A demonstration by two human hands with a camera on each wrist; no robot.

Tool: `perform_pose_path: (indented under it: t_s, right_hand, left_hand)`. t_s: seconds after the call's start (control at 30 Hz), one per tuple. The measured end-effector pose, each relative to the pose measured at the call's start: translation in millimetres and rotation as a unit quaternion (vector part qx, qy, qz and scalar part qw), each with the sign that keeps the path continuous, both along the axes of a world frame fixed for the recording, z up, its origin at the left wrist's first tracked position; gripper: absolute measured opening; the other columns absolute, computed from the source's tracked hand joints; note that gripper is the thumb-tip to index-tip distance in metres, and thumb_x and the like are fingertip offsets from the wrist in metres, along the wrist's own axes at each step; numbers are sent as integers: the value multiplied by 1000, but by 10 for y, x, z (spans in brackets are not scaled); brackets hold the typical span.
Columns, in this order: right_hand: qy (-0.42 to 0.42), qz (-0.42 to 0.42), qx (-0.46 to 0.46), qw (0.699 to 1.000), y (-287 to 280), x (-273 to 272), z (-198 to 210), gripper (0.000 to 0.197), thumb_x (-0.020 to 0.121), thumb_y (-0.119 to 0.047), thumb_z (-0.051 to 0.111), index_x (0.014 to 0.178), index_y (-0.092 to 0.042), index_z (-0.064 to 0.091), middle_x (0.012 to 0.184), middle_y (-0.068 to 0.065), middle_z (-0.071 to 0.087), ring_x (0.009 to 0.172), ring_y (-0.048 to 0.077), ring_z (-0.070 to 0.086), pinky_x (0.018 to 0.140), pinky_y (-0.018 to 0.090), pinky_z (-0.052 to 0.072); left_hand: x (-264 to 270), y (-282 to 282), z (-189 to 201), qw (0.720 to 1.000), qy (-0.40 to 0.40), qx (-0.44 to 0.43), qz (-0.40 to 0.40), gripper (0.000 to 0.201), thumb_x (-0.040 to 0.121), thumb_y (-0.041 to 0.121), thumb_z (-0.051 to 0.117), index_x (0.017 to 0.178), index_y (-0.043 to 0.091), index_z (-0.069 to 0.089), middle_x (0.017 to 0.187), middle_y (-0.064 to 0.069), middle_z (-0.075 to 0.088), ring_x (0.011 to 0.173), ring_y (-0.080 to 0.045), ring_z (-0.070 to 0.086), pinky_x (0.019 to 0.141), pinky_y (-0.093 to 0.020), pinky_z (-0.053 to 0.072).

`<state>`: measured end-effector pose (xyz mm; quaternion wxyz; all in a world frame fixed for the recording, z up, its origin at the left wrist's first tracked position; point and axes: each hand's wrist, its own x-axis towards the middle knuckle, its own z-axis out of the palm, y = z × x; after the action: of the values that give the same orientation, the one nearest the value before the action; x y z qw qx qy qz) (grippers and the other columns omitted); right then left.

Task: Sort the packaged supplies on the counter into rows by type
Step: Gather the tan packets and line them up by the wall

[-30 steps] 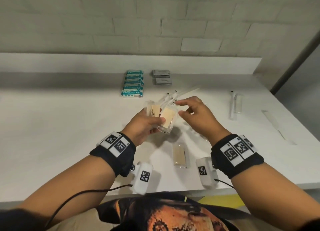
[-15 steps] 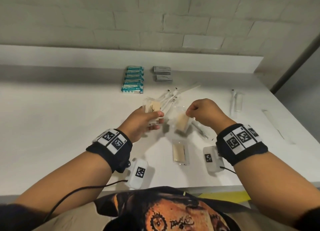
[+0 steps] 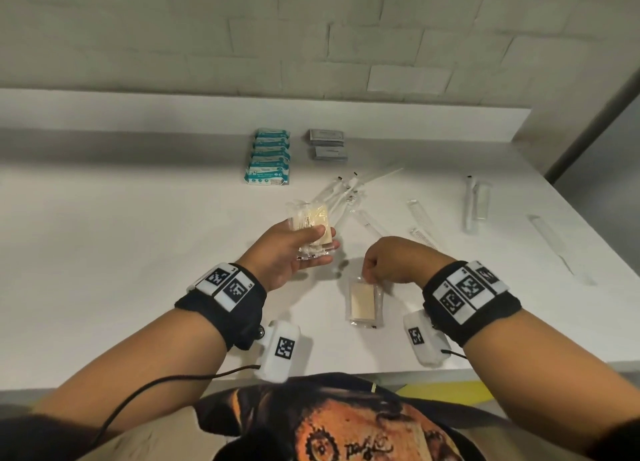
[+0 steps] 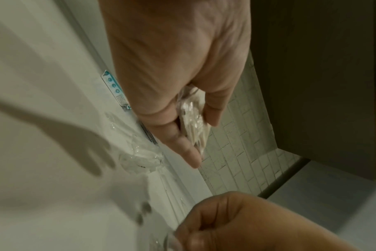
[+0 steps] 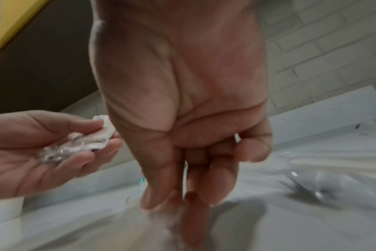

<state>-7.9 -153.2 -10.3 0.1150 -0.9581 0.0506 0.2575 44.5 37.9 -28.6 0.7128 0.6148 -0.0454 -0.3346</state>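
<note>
Left hand (image 3: 294, 253), palm up above the white counter (image 3: 121, 253): grasping a small stack of clear-wrapped tan packets (image 3: 313, 225) under the thumb. Right hand (image 3: 394, 263), fingers curled downward: pinching the top edge of another clear-wrapped tan packet (image 3: 363, 303) lying flat near the front edge. Farther back, in rows: teal-and-white packs (image 3: 270, 156), grey sachets (image 3: 327, 145). Between: loose clear-sleeved swabs (image 3: 346, 190).

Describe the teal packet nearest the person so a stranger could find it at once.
Start at the white counter and find the row of teal packets running back toward the wall, left of the grey sachets. The front teal packet ends that row and shows its whole printed face.
</note>
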Motion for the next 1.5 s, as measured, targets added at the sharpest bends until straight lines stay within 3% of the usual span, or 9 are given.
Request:
perform_pose_path:
  t_s: [0.1,0.23,0.37,0.53,0.77,0.87,1.07,1.33,1.5]
  right_hand:
    - [-81,-72,106,988,-42,31,82,17,91,-19,60,103,-15,72,101,-3,69,79,8,60,70,25,47]
    - [-190,-168,314,915,18,44,213,15,87,-23,68,99,-15,72,88,0,71,66,12,58,73,33,51]
    - [-204,-167,392,881,165,39,241,12,79,-11,76,89,-9,69,70,-3,64,61,10,54,60,23,46]
    - [-269,-203,421,842,160,2,251,12,82,-4,69,81,-11,58,69,6,59,62,16,51,59,26,43]
    - [-388,-90,128,908,294,-125,256,15,82,-36,66,84,-23,60,77,-10,55,69,12,54,62,29,44]
    - [-353,-10,138,925,349,-131,221,18,80,-31,70,98,-26,65,90,-9,58,81,13,57,72,26,46]
    - [-371,-149,258,879,140,-67,399,43,76,-22,79,115,-30,62,95,-7,52,71,3,50,68,22,43]
    - [-276,-166,287,902,58,21,526,16,78,-21,78,85,-8,73,70,-5,61,62,8,51,59,21,41]
    - [-307,-167,73,934,-63,56,475,21,86,-31,67,75,-13,68,76,0,63,67,18,55,61,26,40]
  left_hand:
    - [-3,-10,-16,1000,-1,-1,-4,35,89,21,63,120,8,56,100,-10,74,81,-23,72,91,-43,49]
    - [-18,-46,29,999,-5,-46,-8,26,91,11,60,117,7,59,94,-6,74,81,-18,72,70,-31,59]
    - [-35,-79,75,997,-38,-62,-33,19,92,13,57,110,14,61,96,-3,72,87,-17,69,69,-27,59]
    - [-10,-101,121,999,-29,-30,20,42,95,48,43,109,12,58,92,-5,67,75,-15,65,60,-26,55]
    - [-72,-151,140,998,-40,-53,1,32,94,38,51,108,12,61,95,-3,70,82,-15,68,68,-26,55]
    - [-102,-164,163,996,-64,-59,6,18,93,20,59,107,9,63,92,-5,72,82,-16,68,69,-26,55]
    - [-72,-87,166,993,-114,-16,28,18,89,7,62,105,16,58,87,0,71,73,-11,69,57,-22,51]
    - [-81,-62,172,989,-145,27,7,28,87,4,64,115,6,58,92,-6,70,70,-12,70,56,-21,53]
    - [-54,-21,119,994,-108,11,29,17,91,8,60,108,11,61,97,-6,68,76,-17,68,58,-22,53]
